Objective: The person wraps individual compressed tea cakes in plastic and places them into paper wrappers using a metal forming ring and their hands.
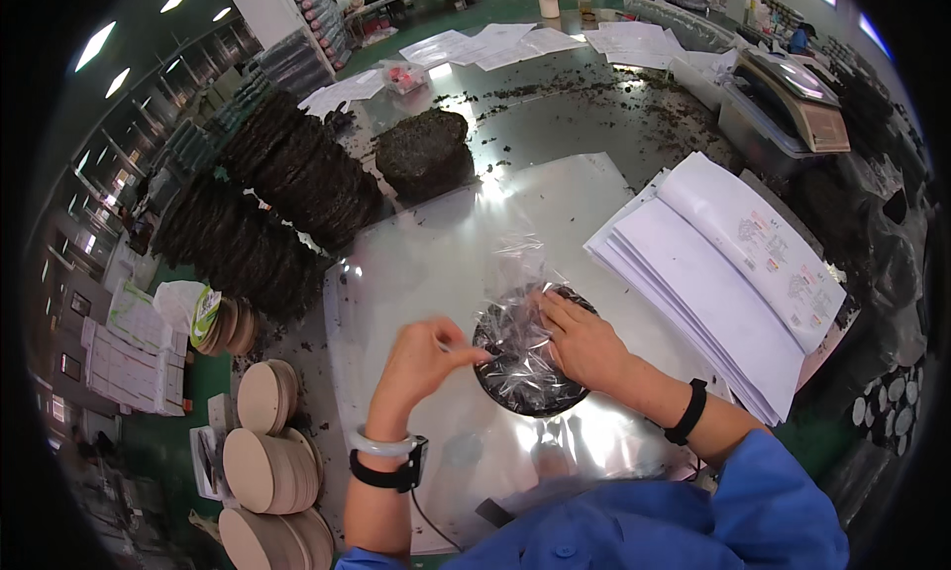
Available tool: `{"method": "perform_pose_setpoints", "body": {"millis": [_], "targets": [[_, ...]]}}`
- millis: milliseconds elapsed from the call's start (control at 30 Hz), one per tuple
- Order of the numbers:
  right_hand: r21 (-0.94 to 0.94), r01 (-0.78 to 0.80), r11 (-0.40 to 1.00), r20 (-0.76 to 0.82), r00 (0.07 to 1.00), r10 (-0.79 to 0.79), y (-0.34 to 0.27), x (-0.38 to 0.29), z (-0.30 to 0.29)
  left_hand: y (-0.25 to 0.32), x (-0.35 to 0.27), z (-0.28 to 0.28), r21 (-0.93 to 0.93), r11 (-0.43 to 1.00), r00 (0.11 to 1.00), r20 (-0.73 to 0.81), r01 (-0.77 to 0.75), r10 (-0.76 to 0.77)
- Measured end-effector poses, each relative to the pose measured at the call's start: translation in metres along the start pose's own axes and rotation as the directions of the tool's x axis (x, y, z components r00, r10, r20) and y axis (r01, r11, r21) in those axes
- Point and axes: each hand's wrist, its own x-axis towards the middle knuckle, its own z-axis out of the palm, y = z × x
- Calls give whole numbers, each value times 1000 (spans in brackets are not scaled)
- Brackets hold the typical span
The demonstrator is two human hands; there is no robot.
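A round, dark, flat bundle [513, 399], apparently dried seaweed, lies before me under crinkled clear plastic film [524, 347]. My right hand [587, 340] rests flat on the film at the bundle's right side, fingers stretched out. At the left rim is my left hand [427, 362], thumb and forefinger brought close together by the film. Blur hides whether they pinch the film or a small dark scrap. A loose end of the film [520, 254] reaches away from me over the pale, shiny sheet [416, 273] beneath.
Tall stacks of dark dried sheets [297, 169] stand at the left, with a smaller block [423, 154] beside them. Round tan boards [271, 470] are stacked nearer me. To the right lie printed papers [713, 295]. A scale [795, 94] tops a plastic bin [765, 132].
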Motion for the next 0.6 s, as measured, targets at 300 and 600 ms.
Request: {"method": "perform_pose_setpoints", "body": {"millis": [300,600], "targets": [[774,69,629,16,992,-129,15,7,-41,-28,41,100,423,648,628,-209,-633,750],[-71,489,869,328,834,-443,14,22,-45,12,15,104,429,697,677,-229,-575,700]]}}
